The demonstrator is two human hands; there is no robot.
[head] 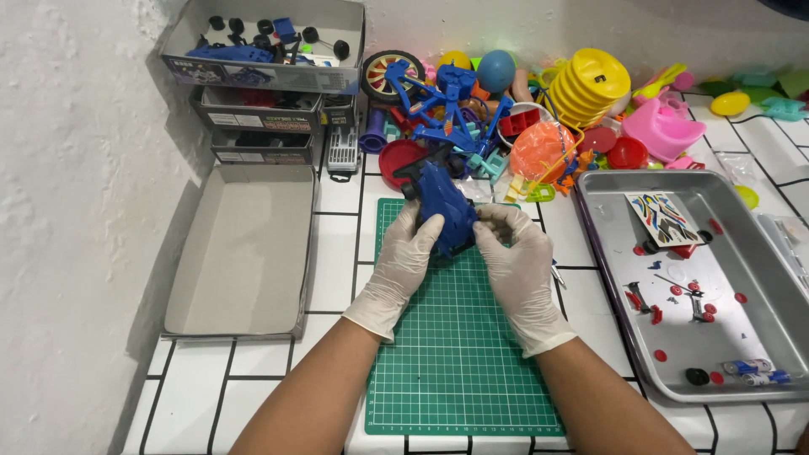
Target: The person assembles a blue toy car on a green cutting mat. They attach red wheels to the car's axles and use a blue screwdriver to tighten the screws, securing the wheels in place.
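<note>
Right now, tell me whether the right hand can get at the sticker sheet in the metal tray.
Probably yes. The sticker sheet lies flat and uncovered in the metal tray, just to the side of the right hand, with nothing between them. But both hands hold the blue toy car, so the right must let go first.

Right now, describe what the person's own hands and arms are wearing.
Both the left hand and the right hand wear thin, whitish disposable gloves, wrinkled over the fingers, ending in loose cuffs just past the wrists. Above the cuffs the forearms are bare: no sleeves, watch or markings visible.
</note>
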